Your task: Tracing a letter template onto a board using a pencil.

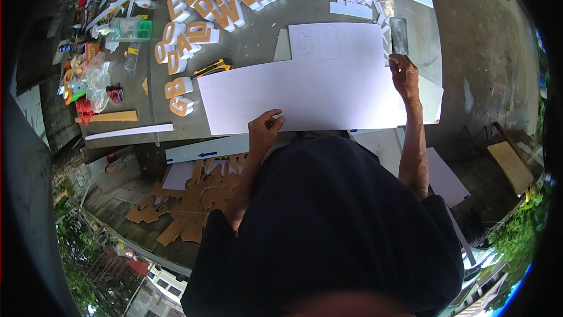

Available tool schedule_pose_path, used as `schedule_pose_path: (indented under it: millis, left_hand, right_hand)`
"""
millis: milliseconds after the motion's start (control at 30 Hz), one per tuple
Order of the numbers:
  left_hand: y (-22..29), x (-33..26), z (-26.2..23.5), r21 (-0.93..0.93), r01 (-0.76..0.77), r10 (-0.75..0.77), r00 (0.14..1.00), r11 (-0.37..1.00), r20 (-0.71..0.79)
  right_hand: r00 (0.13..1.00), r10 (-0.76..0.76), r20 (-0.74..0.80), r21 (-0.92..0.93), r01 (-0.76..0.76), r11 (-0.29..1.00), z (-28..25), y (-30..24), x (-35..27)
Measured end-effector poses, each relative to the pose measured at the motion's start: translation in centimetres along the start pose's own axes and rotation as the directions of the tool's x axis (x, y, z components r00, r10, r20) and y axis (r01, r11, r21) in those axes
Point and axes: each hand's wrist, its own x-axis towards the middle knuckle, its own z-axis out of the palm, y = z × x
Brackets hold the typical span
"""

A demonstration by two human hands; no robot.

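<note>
A large white sheet (252,91), stepped at its upper left, lies on the table in front of me. Faint letter outlines (322,42) are drawn on its far part. My left hand (265,129) is at the sheet's near edge, fingers loosely bent with a gap beside the thumb and nothing visible in them. Over the sheet's right side is my right hand (404,78), its fingertips drawn together; whatever they pinch is too small or hidden to make out. Just beyond those fingertips lies a dark grey rectangular plate (399,35).
Brown-faced, white-sided cut-out letters (202,32) stand at the upper left. A yellow-and-black utility knife (212,68) lies by the sheet's left corner. White offcut strips (358,0) are piled at the back. Bags and tools (97,76) crowd the left. Cut brown board (193,199) lies below.
</note>
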Motion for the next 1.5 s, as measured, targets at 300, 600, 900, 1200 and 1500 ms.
schedule_pose_path:
  millis: [300,600,900,1200,1500]
  left_hand:
    - [-2.6,2.6,-3.7,-0.035,0.118,-0.123,0.95,0.992,-0.286]
    - [-9.1,1.6,-5.9,0.102,0.156,-0.085,0.863,0.982,-0.498]
    - [-9.8,0.5,-5.8,0.033,0.103,-0.069,0.836,0.994,-0.545]
    - [-9.0,0.7,-5.3,0.102,0.066,-0.004,0.858,0.993,-0.514]
    - [-9.7,-0.5,-3.6,0.209,0.108,0.031,0.82,0.972,-0.572]
  right_hand:
    - [0.948,-0.211,0.237,0.228,0.157,0.961,7.8,-7.9,-0.8]
    - [0.699,-0.599,0.392,0.296,0.52,0.801,22.2,-22.8,2.1]
    - [0.541,-0.726,0.424,0.134,0.756,0.641,33.4,-31.3,2.3]
    - [0.513,-0.747,0.422,0.083,0.799,0.596,32.0,-31.5,2.7]
    - [0.604,-0.321,0.73,0.414,-0.016,0.91,17.8,-23.7,3.1]
